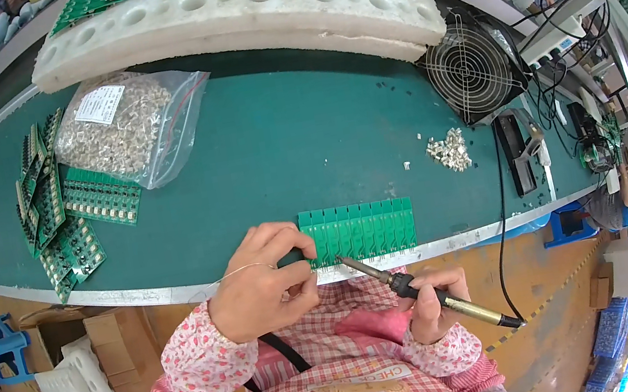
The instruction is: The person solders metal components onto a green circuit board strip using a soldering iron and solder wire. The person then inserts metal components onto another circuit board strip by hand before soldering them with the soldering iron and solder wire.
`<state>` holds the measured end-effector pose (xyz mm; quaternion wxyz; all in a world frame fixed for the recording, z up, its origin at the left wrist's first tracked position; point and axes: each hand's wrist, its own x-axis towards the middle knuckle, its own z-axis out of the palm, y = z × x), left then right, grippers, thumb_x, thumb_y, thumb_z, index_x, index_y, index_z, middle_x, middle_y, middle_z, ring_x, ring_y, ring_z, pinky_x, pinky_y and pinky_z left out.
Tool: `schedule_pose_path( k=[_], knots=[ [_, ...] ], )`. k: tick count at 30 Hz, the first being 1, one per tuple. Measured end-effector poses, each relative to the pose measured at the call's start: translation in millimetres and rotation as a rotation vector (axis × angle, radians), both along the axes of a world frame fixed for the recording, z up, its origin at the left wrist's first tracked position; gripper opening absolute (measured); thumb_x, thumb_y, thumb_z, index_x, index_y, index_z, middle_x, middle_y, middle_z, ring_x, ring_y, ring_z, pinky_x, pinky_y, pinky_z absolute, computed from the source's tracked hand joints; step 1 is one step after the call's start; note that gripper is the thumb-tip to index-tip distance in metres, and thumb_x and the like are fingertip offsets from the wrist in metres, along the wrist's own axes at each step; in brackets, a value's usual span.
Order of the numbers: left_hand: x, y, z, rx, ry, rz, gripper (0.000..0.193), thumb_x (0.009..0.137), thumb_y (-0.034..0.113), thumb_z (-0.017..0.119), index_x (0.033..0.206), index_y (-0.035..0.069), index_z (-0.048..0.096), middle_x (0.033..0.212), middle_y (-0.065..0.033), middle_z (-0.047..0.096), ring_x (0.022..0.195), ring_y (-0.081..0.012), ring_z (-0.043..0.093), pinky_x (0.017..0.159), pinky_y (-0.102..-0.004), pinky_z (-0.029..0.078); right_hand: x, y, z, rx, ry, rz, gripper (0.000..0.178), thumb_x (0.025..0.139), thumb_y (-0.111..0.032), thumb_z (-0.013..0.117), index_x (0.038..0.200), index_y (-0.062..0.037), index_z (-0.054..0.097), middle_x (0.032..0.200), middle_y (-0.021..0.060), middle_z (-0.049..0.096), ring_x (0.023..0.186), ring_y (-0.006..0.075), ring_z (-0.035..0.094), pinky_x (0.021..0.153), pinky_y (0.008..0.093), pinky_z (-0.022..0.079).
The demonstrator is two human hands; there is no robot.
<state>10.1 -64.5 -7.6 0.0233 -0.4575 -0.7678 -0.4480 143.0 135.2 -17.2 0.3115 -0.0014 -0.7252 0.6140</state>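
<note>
A green circuit board panel [359, 230] lies at the near edge of the bench in front of me. My right hand [438, 301] grips a soldering iron [460, 304] with a black and gold handle. Its tip rests at the panel's lower left part. At the panel's left end is my left hand [266, 279], its fingers pinched together. A thin solder wire [237, 272] runs across the back of that hand and seems to pass into the fingers. The fingertips hide the wire's end.
Stacked circuit boards [49, 199] and a clear bag of small parts [122, 128] lie on the left. A pale foam block [234, 14] spans the back. Loose metal parts [449, 151], a fan [468, 66] and an iron stand [520, 149] are on the right. The iron's black cord [505, 222] crosses the edge.
</note>
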Motion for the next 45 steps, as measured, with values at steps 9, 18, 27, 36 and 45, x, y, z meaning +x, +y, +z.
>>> schedule_pose_path(
  k=[9,18,27,36,45],
  knots=[
    [0,-6,0,-0.032,-0.033,0.007,0.016,0.064,0.002,0.067,0.058,0.004,0.052,0.093,-0.0074,0.058,0.087,-0.0262,0.056,0.072,-0.0378,0.04,-1,-5,-3,0.028,-0.055,0.043,0.007,0.085,-0.003,0.059,0.09,0.0012,0.055,0.058,0.0079,0.061,0.049,0.0135,0.06,0.047,0.0247,0.047],
    [2,-5,1,-0.045,-0.038,0.02,0.016,0.064,0.002,0.067,0.057,0.004,0.052,0.092,-0.0071,0.057,0.082,-0.0252,0.055,0.072,-0.0362,0.04,-1,-7,-2,0.054,-0.148,0.076,0.008,0.085,-0.001,0.059,0.091,-0.0011,0.054,0.06,0.0073,0.062,0.051,0.0139,0.062,0.051,0.0254,0.049],
    [3,-4,-1,-0.063,-0.021,0.028,0.015,0.063,0.002,0.067,0.057,0.004,0.053,0.092,-0.0066,0.056,0.081,-0.0244,0.054,0.071,-0.0363,0.039,-1,-8,0,0.062,-0.148,0.1,0.008,0.085,0.0,0.058,0.091,0.0,0.053,0.063,0.009,0.063,0.054,0.014,0.063,0.052,0.026,0.05],
    [2,-2,2,-0.078,-0.023,0.037,0.015,0.065,0.003,0.067,0.058,0.004,0.054,0.09,-0.0051,0.054,0.082,-0.0226,0.053,0.073,-0.0354,0.04,-4,-6,2,0.098,-0.126,0.122,0.008,0.085,0.0,0.058,0.09,0.0006,0.052,0.06,0.0078,0.063,0.053,0.0143,0.063,0.052,0.0262,0.05],
    [6,-7,-2,-0.011,-0.044,0.072,0.018,0.063,0.002,0.067,0.056,0.004,0.051,0.088,-0.0056,0.057,0.075,-0.0234,0.053,0.069,-0.0354,0.04,3,-13,-5,-0.081,-0.002,-0.024,0.008,0.083,-0.001,0.059,0.09,0.0012,0.056,0.057,0.0073,0.06,0.05,0.0157,0.061,0.051,0.0268,0.05]
  ],
)
